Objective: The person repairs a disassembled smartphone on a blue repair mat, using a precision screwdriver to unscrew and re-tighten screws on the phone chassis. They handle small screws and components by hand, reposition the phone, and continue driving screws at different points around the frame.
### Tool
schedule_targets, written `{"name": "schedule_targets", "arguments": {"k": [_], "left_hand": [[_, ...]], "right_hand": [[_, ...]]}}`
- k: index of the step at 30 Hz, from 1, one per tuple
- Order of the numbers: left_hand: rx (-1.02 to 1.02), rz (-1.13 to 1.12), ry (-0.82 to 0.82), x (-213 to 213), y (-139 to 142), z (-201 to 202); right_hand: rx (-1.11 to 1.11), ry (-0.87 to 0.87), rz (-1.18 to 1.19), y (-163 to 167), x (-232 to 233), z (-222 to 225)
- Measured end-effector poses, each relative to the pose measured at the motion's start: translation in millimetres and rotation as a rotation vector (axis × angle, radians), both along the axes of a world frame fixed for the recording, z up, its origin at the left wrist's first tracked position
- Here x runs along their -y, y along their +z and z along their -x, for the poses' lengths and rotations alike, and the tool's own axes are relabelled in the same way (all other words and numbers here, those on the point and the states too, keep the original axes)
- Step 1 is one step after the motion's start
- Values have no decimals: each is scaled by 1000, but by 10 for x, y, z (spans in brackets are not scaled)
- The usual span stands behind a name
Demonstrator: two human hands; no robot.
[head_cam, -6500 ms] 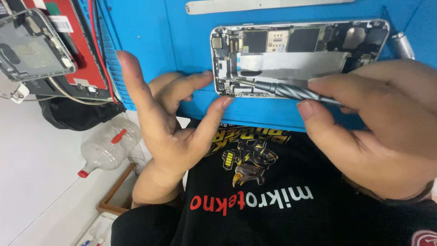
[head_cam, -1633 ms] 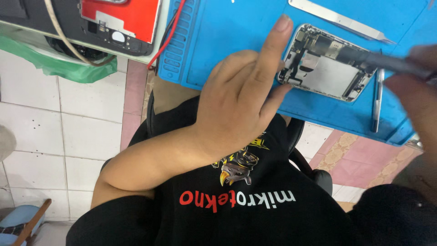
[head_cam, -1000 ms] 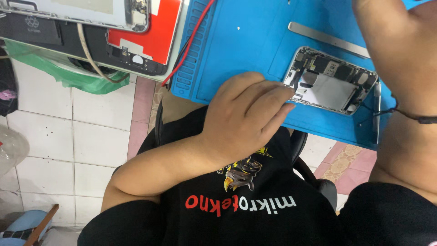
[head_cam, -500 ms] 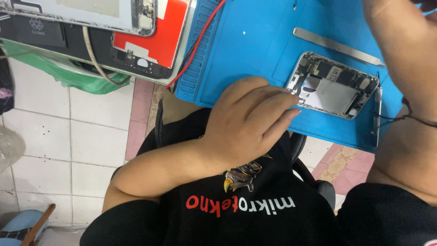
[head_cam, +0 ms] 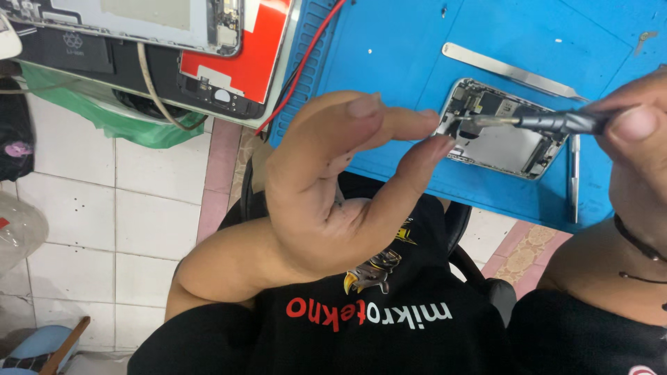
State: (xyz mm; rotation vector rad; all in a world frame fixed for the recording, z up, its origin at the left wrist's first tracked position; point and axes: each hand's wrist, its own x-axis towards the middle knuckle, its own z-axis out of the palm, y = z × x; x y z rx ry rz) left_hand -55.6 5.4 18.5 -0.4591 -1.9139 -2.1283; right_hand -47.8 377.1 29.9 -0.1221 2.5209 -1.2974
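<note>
**Screwdriver tip on the opened phone**

While our left hand hovers with its fingers spread wide and its palm turned up, holding nothing, its fingertips reach to the near left corner of the opened phone. Our right hand, at three o'clock in the view, is closed around the grey handle of a screwdriver, whose thin tip points to nine o'clock and rests on the upper left part of the phone's insides.

We judge that we are working a small fastener or part at that corner, the tool seated and the left hand ready to steady the body. Whatever move follows calls for a firm hold on the casing, so the phone does not slide on the mat, and for light, straight pressure on the tip.

We see the phone lying open on the blue mat that covers the tabletop, tilted, its long side running from ten toward four o'clock. A silver plate fills its middle, with dark components and small metal parts toward the end under the tip. A flat metal pry tool lies just beyond it at twelve o'clock, and tweezers lie beside it at four o'clock. Another dismantled device sits at ten o'clock.
</note>
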Motion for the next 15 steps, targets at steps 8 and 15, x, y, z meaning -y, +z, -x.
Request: {"name": "schedule_targets", "arguments": {"k": [8, 15], "left_hand": [[-47, 24, -3, -46, -35, -58], [-61, 22, -15, -50, -33, -71]], "right_hand": [[-77, 119, 38, 186, 225, -12], [-93, 108, -112, 343, 423, -28]]}}
